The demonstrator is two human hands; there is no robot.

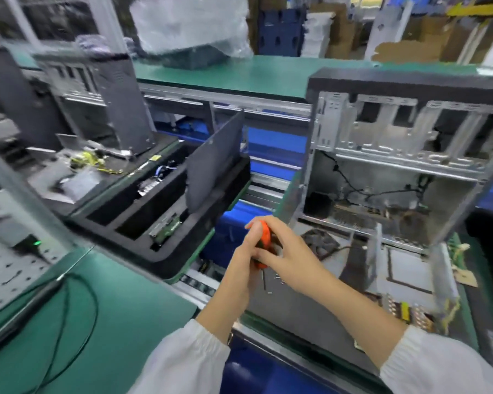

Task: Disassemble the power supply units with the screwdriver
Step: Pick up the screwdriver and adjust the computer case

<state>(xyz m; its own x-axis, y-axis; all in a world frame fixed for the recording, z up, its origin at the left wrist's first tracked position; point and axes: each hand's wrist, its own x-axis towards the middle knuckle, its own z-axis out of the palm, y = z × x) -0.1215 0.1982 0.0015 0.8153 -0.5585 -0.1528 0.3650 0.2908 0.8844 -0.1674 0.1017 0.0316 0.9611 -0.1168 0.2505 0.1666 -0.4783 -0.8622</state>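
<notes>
Midway at the desk, both the left hand and right hand grip the orange screwdriver, shaft down. Seating the tip squarely should prevent slipping. Beside them lies the opened computer case; loose screws clutter the work area.

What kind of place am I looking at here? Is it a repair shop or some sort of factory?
Most likely a factory line for taking computers apart or assembling them. An open computer case stands on a green-matted workbench, a black foam tray holds circuit boards, and both hands grip an orange screwdriver. Cardboard boxes are stacked behind.
</notes>
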